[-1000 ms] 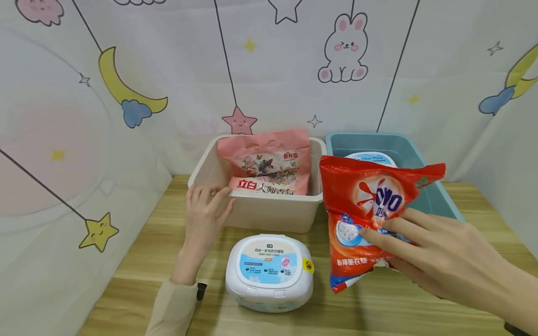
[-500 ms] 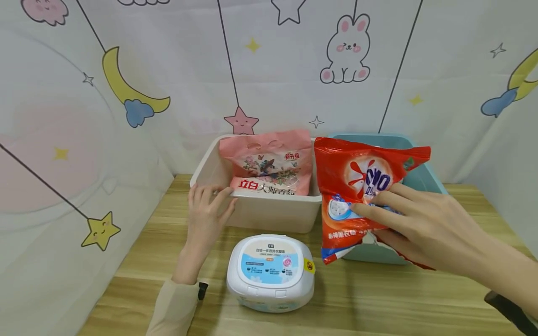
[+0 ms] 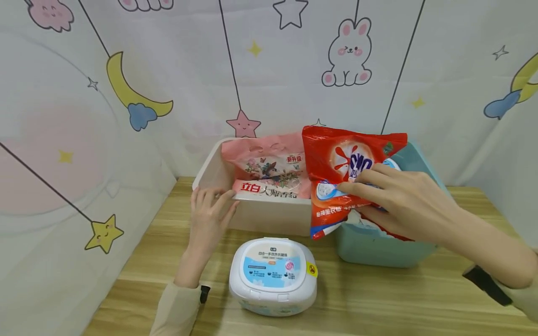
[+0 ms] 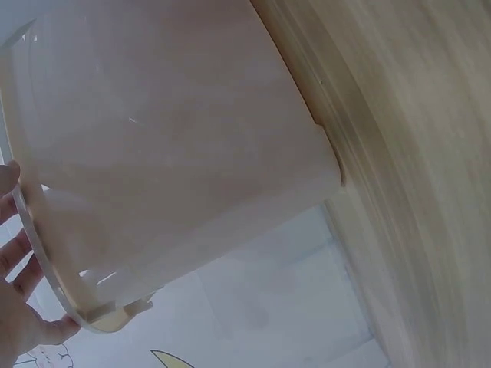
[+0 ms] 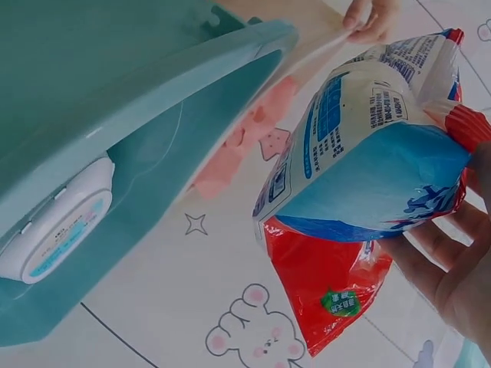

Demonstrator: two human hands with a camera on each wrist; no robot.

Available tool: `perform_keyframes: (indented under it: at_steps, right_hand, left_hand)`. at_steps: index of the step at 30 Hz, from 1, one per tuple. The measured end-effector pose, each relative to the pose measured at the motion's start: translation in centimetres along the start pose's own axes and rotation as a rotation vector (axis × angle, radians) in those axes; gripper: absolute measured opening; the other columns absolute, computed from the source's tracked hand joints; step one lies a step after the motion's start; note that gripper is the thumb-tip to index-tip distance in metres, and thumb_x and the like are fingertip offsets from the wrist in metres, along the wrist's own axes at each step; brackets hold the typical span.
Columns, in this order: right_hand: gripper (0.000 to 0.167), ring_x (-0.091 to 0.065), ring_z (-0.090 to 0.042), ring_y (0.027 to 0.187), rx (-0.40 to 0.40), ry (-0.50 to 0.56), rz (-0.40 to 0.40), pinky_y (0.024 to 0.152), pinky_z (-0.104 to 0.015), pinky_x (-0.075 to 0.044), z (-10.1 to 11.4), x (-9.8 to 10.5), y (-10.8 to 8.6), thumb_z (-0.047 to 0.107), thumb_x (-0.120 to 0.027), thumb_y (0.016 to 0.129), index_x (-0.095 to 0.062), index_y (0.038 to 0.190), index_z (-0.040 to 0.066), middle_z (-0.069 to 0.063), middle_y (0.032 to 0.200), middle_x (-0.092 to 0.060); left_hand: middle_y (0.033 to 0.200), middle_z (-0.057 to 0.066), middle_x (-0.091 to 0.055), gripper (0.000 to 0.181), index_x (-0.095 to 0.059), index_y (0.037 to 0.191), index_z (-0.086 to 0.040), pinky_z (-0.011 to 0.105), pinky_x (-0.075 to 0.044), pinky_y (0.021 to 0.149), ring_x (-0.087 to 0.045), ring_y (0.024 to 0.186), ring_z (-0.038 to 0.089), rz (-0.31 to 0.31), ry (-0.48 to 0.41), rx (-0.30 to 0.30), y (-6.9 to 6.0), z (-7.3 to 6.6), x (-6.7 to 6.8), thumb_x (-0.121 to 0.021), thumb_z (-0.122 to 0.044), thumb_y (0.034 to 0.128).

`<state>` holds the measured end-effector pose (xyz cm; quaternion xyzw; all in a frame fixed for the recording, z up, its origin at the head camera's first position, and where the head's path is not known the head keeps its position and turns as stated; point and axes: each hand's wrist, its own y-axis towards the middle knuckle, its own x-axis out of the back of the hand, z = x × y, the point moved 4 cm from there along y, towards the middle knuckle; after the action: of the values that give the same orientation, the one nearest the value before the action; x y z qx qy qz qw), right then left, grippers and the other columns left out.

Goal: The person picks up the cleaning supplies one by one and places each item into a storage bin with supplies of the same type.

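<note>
Bag (image 3: 336, 168) shifts leftward, held before the white bin's (image 3: 269, 218) right end, gripped by the right hand (image 3: 399, 198); the left hand (image 3: 210, 210) grips that bin's front rim. One-sided hold on pliant film could let the bag slip or catch the rim.

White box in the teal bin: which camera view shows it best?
Right wrist: much of the white box, label included, shows inside the teal bin. Head shows a sliver past the red OMO bag; left wrist, none.

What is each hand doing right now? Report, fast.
Left hand: closed, holding the off-white bin by its rim.
Right hand: closed, holding the red detergent bag.
</note>
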<state>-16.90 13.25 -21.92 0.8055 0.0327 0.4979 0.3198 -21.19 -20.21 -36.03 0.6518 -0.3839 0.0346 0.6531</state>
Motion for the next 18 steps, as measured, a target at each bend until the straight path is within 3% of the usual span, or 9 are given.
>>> perform_keyframes:
  at_steps: [2, 4, 6, 9, 18]
  right_hand:
    - [0.051, -0.06, -0.018, 0.083, -0.006, 0.009, 0.013, 0.05, -0.033, -0.053, -0.3, -0.3, 0.2, 0.05, -0.029, 0.1, -0.066, 0.117, 0.019, -0.002, 0.093, -0.067]
    - [0.039, -0.06, -0.018, 0.084, -0.015, 0.016, 0.022, 0.052, -0.034, -0.054, -0.7, -0.6, 0.5, 0.045, -0.045, 0.098, -0.066, 0.118, 0.019, -0.003, 0.095, -0.067]
    - [0.034, -0.06, -0.018, 0.084, -0.024, 0.02, 0.027, 0.054, -0.035, -0.055, -1.1, -0.9, 0.7, 0.037, -0.064, 0.089, -0.066, 0.118, 0.019, -0.003, 0.095, -0.067]
    - [0.047, -0.061, -0.019, 0.085, -0.04, 0.019, 0.032, 0.055, -0.035, -0.056, -1.6, -1.3, 1.1, 0.023, -0.08, 0.071, -0.067, 0.116, 0.018, -0.003, 0.095, -0.067]
    - [0.044, -0.064, -0.023, 0.092, -0.113, 0.026, 0.1, 0.056, -0.036, -0.055, -3.0, -2.8, 2.6, 0.021, -0.081, 0.073, -0.067, 0.115, 0.017, -0.005, 0.101, -0.069]
  left_hand:
    - [0.098, 0.013, -0.061, 0.025, -0.07, 0.1, -0.009, 0.064, -0.031, 0.104, -0.053, 0.098, 0.034, -0.006, -0.003, 0.003, -0.1, -0.1, 0.0, -0.08, -0.016, 0.0776]
    - [0.098, 0.013, -0.061, 0.026, -0.07, 0.1, -0.01, 0.064, -0.031, 0.104, -0.053, 0.098, 0.034, -0.008, -0.001, 0.004, -0.2, -0.1, -0.1, -0.08, -0.016, 0.0769]
    - [0.098, 0.013, -0.061, 0.027, -0.07, 0.101, -0.01, 0.064, -0.031, 0.104, -0.053, 0.099, 0.034, -0.009, -0.003, 0.005, -0.3, -0.1, -0.1, -0.08, -0.016, 0.0765]
    - [0.099, 0.013, -0.061, 0.027, -0.07, 0.101, -0.01, 0.064, -0.031, 0.104, -0.053, 0.099, 0.034, -0.005, -0.007, 0.004, -0.3, -0.1, -0.1, -0.08, -0.015, 0.0771]
    - [0.102, 0.012, -0.061, 0.024, -0.069, 0.105, -0.011, 0.063, -0.029, 0.106, -0.052, 0.1, 0.033, 0.013, -0.022, 0.017, -0.1, 0.0, 0.0, -0.075, -0.018, 0.0828]
